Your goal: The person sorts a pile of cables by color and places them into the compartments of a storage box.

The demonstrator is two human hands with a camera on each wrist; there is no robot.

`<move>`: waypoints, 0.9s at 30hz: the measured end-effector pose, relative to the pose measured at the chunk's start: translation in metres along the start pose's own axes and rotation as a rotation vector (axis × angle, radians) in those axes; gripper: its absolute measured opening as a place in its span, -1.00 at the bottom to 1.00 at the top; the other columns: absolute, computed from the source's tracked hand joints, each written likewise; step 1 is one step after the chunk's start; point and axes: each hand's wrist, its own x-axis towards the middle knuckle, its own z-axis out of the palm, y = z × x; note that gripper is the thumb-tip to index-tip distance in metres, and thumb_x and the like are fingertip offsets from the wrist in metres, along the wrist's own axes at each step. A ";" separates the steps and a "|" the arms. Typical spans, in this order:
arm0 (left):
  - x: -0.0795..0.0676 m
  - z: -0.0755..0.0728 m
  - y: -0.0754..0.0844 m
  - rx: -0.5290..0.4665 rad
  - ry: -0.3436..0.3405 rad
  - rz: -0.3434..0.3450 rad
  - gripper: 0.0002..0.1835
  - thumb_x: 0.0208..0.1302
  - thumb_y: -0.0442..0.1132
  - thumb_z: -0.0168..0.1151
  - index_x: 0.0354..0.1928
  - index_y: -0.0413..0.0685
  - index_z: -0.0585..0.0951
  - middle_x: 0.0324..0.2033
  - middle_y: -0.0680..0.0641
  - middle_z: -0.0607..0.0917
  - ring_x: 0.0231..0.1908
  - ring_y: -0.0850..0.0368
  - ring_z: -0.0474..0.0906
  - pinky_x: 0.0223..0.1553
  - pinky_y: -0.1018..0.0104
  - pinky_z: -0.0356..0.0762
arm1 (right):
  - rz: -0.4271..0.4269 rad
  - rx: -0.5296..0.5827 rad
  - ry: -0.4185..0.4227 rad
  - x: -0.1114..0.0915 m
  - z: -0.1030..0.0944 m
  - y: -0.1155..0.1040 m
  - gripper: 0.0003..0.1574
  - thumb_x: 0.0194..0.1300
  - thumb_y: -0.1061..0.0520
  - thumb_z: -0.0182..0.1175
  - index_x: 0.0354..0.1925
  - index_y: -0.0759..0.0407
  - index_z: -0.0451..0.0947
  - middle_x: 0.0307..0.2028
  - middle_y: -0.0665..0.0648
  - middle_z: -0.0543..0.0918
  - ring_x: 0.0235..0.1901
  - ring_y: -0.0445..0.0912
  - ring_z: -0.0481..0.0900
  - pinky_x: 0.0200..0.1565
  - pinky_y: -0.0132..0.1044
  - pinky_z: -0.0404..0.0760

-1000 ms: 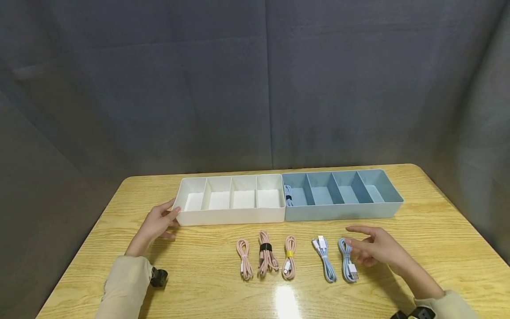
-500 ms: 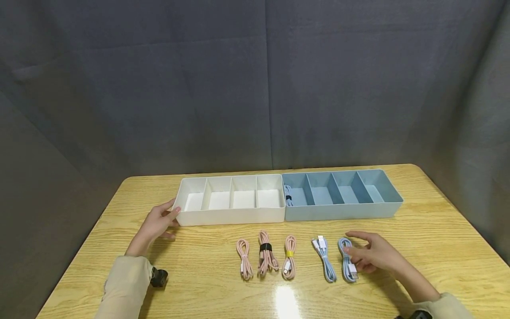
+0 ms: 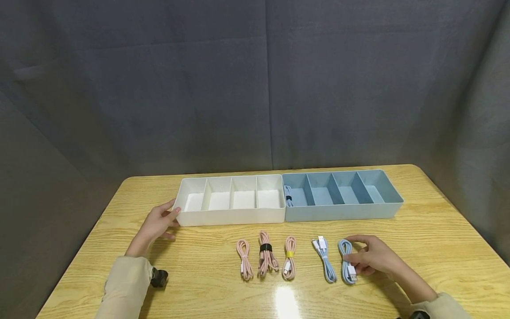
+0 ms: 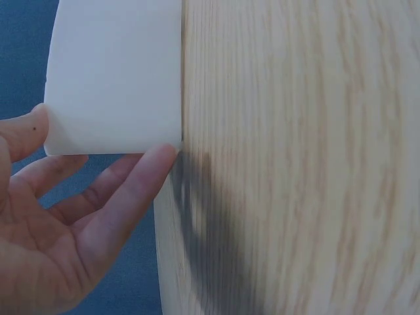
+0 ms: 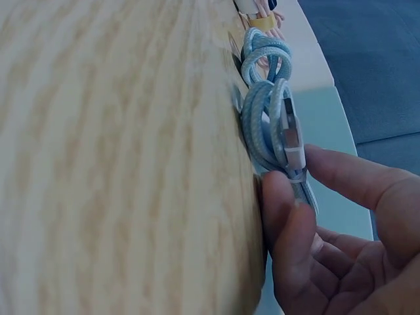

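Lower and closer than in the earlier frame, our right hand (image 3: 374,255) now has its fingers drawn nearly together, pinching the rightmost blue cable (image 5: 257,121) beside its plug, likely where the bound coil grips best. That cable lies on the table (image 3: 199,283), in front of the blue box (image 3: 338,212). Our left hand (image 3: 156,222), fingers loosely spread, touches the end of the white box (image 3: 231,218), seemingly to steady it. Three pink cables (image 3: 264,238) lie apart, perhaps for easy picking.

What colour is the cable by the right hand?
Light blue. The cable shows best in the right wrist view.
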 end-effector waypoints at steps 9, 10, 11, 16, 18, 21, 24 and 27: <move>0.003 0.000 -0.003 0.002 0.001 0.011 -0.37 0.39 -0.06 -0.07 0.37 -0.21 0.06 -0.12 -0.40 0.45 -0.22 -0.18 0.54 -0.49 0.14 0.66 | 0.010 -0.011 0.019 0.002 0.001 0.000 -0.17 0.09 0.16 0.30 0.18 0.57 0.18 -0.66 0.12 0.57 -0.64 -0.11 0.52 -0.62 -0.28 0.57; 0.003 0.000 -0.003 0.003 0.001 0.009 -0.37 0.39 -0.07 -0.07 0.38 -0.21 0.06 -0.12 -0.40 0.44 -0.22 -0.18 0.53 -0.49 0.14 0.66 | 0.008 -0.014 0.023 0.002 0.001 0.000 -0.18 0.09 0.16 0.30 0.17 0.57 0.19 -0.66 0.12 0.57 -0.63 -0.10 0.52 -0.61 -0.27 0.59; 0.003 0.000 -0.003 0.004 0.003 0.006 -0.38 0.39 -0.07 -0.07 0.38 -0.20 0.06 -0.12 -0.40 0.45 -0.22 -0.18 0.53 -0.49 0.14 0.66 | 0.005 -0.016 0.024 0.002 0.001 0.000 -0.19 0.09 0.17 0.29 0.17 0.58 0.20 -0.66 0.11 0.57 -0.63 -0.10 0.53 -0.60 -0.26 0.60; 0.002 0.000 -0.002 0.008 0.002 0.000 -0.38 0.40 -0.09 -0.08 0.38 -0.20 0.06 -0.11 -0.41 0.44 -0.21 -0.18 0.53 -0.49 0.13 0.66 | -0.002 0.011 0.005 0.002 0.000 0.001 -0.21 0.11 0.22 0.25 0.17 0.61 0.17 -0.65 0.11 0.56 -0.62 -0.10 0.53 -0.56 -0.22 0.63; 0.001 0.000 -0.002 0.008 0.001 0.002 -0.38 0.40 -0.09 -0.08 0.38 -0.20 0.06 -0.11 -0.41 0.44 -0.21 -0.18 0.53 -0.49 0.13 0.66 | -0.006 0.019 -0.006 0.002 -0.001 0.001 -0.22 0.11 0.23 0.24 0.17 0.61 0.16 -0.65 0.11 0.56 -0.61 -0.10 0.53 -0.55 -0.21 0.63; 0.001 0.000 -0.001 0.008 0.001 0.000 -0.38 0.40 -0.09 -0.07 0.38 -0.20 0.06 -0.11 -0.41 0.44 -0.21 -0.18 0.52 -0.49 0.14 0.66 | -0.002 0.024 -0.015 0.002 -0.002 0.001 -0.22 0.11 0.23 0.23 0.18 0.60 0.16 -0.65 0.11 0.56 -0.61 -0.11 0.53 -0.55 -0.22 0.63; 0.002 0.000 -0.002 0.008 0.003 -0.002 -0.38 0.40 -0.09 -0.08 0.38 -0.20 0.06 -0.11 -0.40 0.44 -0.22 -0.18 0.53 -0.49 0.15 0.66 | -0.001 0.026 -0.018 0.001 -0.002 0.001 -0.22 0.11 0.23 0.23 0.18 0.60 0.16 -0.65 0.10 0.56 -0.62 -0.12 0.53 -0.55 -0.23 0.63; 0.001 -0.001 -0.002 0.010 0.004 0.000 -0.38 0.40 -0.08 -0.08 0.38 -0.21 0.06 -0.12 -0.40 0.45 -0.22 -0.18 0.53 -0.49 0.15 0.66 | -0.006 0.032 -0.020 0.000 -0.002 0.001 -0.22 0.12 0.22 0.22 0.18 0.60 0.15 -0.65 0.10 0.55 -0.62 -0.12 0.53 -0.56 -0.24 0.63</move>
